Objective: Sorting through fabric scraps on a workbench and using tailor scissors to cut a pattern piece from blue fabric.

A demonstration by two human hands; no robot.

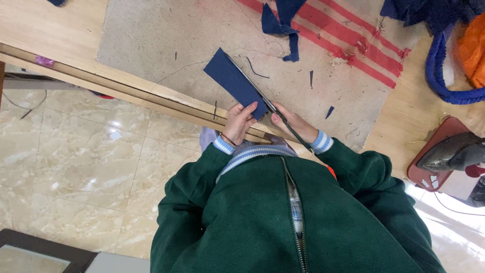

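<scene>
Two hands work at the near edge of the bench, seen from above a green zip-front jacket with striped blue-and-white cuffs. Left hand is closed in a pinch on the near end of a navy fabric strip, thumb on top and fingers beneath. Right hand is clamped around the handles of a pair of scissors, whose slim blades run along the strip's right-hand edge. Beyond the hands, the strip lies flat on a worn grey felt mat that covers the bench top. As a judgement, the cloth is light, soft and limp: it would droop if lifted by one corner, so a hold close beside the blades keeps it taut. Farther off lie small navy offcuts and loose threads over the mat's red stripes. At the far right sit a blue cord and an orange bundle, with a clothes iron nearer.
</scene>
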